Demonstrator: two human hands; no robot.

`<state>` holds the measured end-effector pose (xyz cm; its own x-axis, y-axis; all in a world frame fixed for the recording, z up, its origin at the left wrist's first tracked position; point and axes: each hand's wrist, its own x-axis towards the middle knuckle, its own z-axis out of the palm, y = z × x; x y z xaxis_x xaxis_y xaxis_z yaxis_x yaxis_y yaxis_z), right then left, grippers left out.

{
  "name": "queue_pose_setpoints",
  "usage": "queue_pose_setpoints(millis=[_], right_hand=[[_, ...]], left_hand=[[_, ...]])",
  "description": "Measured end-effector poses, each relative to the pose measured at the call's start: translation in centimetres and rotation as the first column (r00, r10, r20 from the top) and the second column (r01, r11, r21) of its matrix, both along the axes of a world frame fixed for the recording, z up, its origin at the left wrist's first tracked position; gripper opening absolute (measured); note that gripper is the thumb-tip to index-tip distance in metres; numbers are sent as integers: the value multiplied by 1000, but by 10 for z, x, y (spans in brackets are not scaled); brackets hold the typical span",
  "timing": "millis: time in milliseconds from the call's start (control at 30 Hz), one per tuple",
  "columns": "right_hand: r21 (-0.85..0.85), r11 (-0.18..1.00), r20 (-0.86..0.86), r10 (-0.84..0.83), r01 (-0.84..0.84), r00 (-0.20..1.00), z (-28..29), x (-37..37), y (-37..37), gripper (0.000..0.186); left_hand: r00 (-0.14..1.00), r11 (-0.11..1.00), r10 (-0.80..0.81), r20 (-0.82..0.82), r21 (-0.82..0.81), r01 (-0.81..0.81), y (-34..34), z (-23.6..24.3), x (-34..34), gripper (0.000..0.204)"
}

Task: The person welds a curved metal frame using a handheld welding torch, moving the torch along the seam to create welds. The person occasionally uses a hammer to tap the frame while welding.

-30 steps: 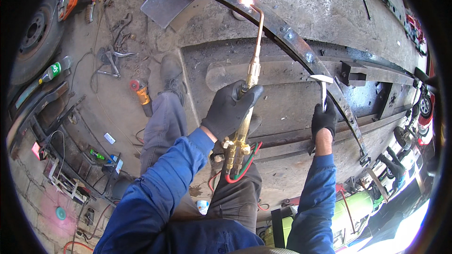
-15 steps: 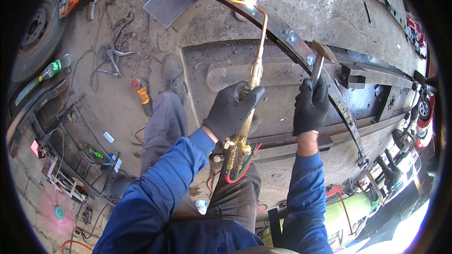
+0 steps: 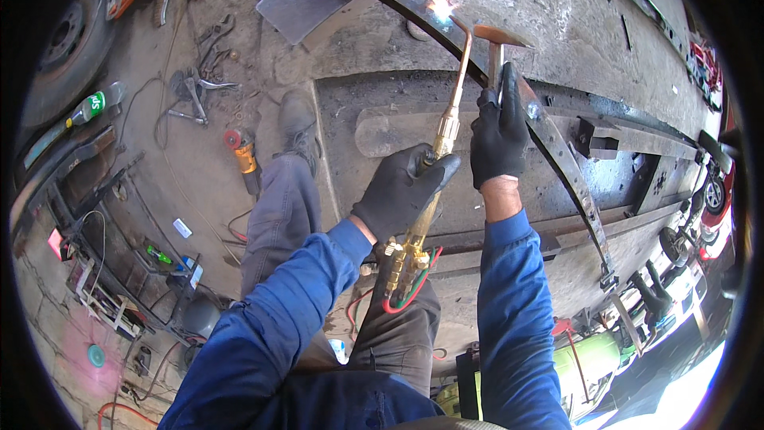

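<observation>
L hand [image 3: 400,193], black glove, is wrapped tight round the brass body of a cutting torch [image 3: 442,137], fingers closed on it just above the valve block; red & green hoses [image 3: 407,291] loop out below the wrist. From the grip the torch's copper neck runs up & slightly right, bending at the tip, where a bright flame [image 3: 437,1] sits right against the curved steel bar [image 3: 557,151]. R hand [image 3: 497,137], also black-gloved, is just beside the torch on its right, near but not touching it, fist clamped on the handle of a hammer [image 3: 495,46] held upright; hammer head is level w/ the torch tip, just right of the flame, close over the same bar. Can't tell if the head touches the steel. Both sleeves are blue, forearms coming up from the lower edge. The bar arcs from top centre down to the right, over a dark, rusty vehicle frame [image 3: 629,143]. Under the arms: grey trousers and a boot [image 3: 298,123] planted on the concrete floor [image 3: 183,183]. Further left, well apart from the hands, an orange angle grinder [image 3: 243,158] lies on the floor, wrenches & pliers [image 3: 199,84] scattered above it, a green bottle [image 3: 87,109] at the far left near a tyre [image 3: 64,40]. A flat steel plate [image 3: 298,4] lies top centre-left. Green gas cylinder [image 3: 585,362] at lower right.
</observation>
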<state>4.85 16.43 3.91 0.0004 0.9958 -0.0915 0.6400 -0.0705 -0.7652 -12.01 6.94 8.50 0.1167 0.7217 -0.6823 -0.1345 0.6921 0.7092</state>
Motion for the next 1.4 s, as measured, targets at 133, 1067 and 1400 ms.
queue_pose_setpoints(millis=[133,1067,1400], right_hand=[[-79,996,-43,45,-48,998,1,-6,6,52],[186,975,101,106,-124,989,21,-34,46,53],[-115,978,221,194,-172,956,20,-26,44,54]], left_hand=[[999,999,-36,34,-36,37,-2,7,-4,35],[958,967,255,129,-15,-255,-9,23,-19,28],[964,971,236,124,17,-240,-7,19,-3,27]])
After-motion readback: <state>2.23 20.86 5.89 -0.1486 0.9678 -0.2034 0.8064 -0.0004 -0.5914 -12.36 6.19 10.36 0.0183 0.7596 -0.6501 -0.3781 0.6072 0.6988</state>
